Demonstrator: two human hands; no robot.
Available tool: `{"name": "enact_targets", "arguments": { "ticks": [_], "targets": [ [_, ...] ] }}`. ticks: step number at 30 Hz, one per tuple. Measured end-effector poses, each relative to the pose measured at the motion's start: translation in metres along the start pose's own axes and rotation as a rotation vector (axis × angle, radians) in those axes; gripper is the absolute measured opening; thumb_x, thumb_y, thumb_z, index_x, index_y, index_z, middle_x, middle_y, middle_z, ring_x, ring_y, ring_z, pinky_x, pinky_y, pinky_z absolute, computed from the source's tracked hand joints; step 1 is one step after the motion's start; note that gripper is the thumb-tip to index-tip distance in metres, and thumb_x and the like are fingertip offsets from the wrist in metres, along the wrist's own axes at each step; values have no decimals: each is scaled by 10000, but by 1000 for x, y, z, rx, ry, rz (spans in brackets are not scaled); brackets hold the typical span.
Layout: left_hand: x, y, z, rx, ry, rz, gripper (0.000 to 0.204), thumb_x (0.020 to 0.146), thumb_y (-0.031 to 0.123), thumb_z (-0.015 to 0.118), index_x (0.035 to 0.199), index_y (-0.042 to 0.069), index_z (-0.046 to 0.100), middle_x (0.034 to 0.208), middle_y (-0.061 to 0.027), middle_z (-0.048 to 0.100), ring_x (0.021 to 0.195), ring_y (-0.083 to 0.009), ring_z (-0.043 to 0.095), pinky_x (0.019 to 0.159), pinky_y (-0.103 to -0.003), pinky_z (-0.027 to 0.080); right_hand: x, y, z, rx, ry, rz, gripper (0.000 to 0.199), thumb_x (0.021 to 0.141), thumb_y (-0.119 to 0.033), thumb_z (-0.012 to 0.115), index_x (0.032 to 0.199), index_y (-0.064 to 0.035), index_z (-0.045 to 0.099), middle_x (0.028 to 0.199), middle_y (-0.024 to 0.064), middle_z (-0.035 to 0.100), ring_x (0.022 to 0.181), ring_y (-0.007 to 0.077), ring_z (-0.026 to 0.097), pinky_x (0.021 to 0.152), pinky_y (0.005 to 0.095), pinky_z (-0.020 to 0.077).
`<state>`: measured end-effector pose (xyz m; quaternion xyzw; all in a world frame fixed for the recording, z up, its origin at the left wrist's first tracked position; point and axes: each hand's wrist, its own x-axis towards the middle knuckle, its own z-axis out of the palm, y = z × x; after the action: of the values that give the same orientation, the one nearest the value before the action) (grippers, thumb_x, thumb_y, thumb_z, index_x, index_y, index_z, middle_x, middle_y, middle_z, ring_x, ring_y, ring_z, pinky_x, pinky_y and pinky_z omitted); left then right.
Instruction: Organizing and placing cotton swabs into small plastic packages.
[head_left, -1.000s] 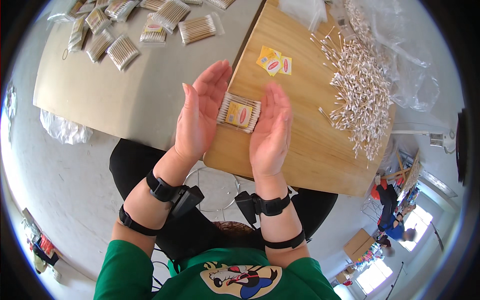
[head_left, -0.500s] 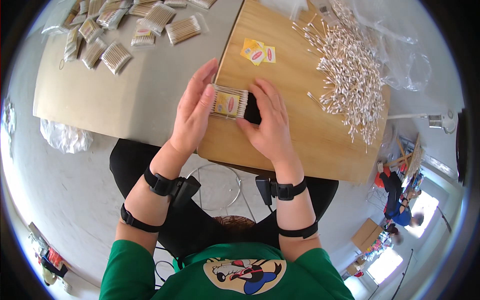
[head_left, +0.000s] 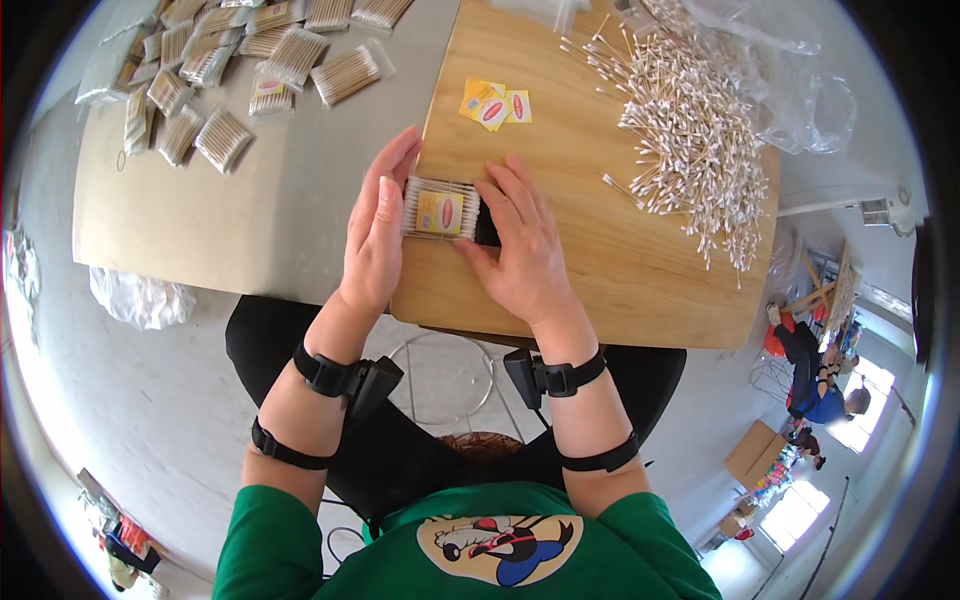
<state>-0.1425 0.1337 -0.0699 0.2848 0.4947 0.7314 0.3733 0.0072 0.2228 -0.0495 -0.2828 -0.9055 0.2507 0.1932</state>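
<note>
A flat bundle of cotton swabs [head_left: 415, 226] lies near the wooden table's left edge, its swabs running side to side and a yellow-and-white label card [head_left: 440, 212] on top. My left hand [head_left: 374, 235] is open, its fingers straight and its palm side against the bundle's left ends. At the other end, my right hand [head_left: 525, 235] bends round the right corners, fingertips on the far side and thumb on the near side. Between its palm and the swabs shows a black block-like piece [head_left: 487, 226], partly hidden by the fingers.
Several loose label cards [head_left: 496, 104] lie farther up the wooden table [head_left: 590, 280]. A large heap of loose cotton swabs [head_left: 690, 150] and clear plastic bags [head_left: 800, 95] are at right. Packed swab bags [head_left: 223, 139] cover the grey table's far left. A person [head_left: 815, 385] sits in the background.
Both hands and the bundle appear a little further left in the picture, as does the table. Against the bundle, my left fingers now lie straighter and flatter.
</note>
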Motion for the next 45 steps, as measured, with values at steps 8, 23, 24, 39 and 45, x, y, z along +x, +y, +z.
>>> {"name": "enact_targets", "arguments": {
  "ticks": [8, 23, 24, 39, 45],
  "targets": [
    [0, 1, -2, 113, -30, -12, 455, 1050, 167, 407, 1456, -29, 353, 1481, -159, 415, 1374, -255, 395, 1141, -358, 297, 9, 8, 5, 133, 138, 43, 291, 772, -44, 733, 1047, -9, 645, 1150, 144, 606, 1158, 369, 557, 952, 441, 456],
    [-3, 4, 4, 1135, -265, 281, 533, 891, 78, 630, 1397, 15, 476, 1482, -133, 440, 1398, -322, 380, 1130, -451, 336, 20, 11, 13, 133, 215, 115, 99, 751, -52, 748, 821, -57, 678, 958, 66, 605, 927, 285, 578, 797, 393, 468],
    [-4, 6, 4, 1349, -347, 327, 521, 897, 137, 636, 1385, 22, 497, 1483, -109, 445, 1409, -314, 364, 1140, -474, 318, 21, 11, 14, 141, 225, 113, 95, 751, -53, 747, 817, -60, 678, 948, 63, 602, 919, 282, 577, 790, 391, 466],
    [-7, 6, 21, 1596, -326, 327, 538, 925, 305, 556, 1429, 129, 489, 1515, -57, 422, 1442, -264, 321, 1180, -522, 188, 20, 16, 15, 135, 312, 80, 91, 762, -66, 731, 816, -58, 659, 916, 80, 601, 903, 294, 579, 785, 412, 460],
    [-12, 6, 20, 1687, -357, 319, 591, 942, 368, 535, 1455, 91, 436, 1544, -65, 374, 1459, -269, 285, 1181, -539, 180, 4, 23, -14, 340, 395, 226, 153, 835, -31, 666, 989, -34, 664, 1042, 128, 642, 985, 321, 609, 859, 408, 496]
  ]
}}
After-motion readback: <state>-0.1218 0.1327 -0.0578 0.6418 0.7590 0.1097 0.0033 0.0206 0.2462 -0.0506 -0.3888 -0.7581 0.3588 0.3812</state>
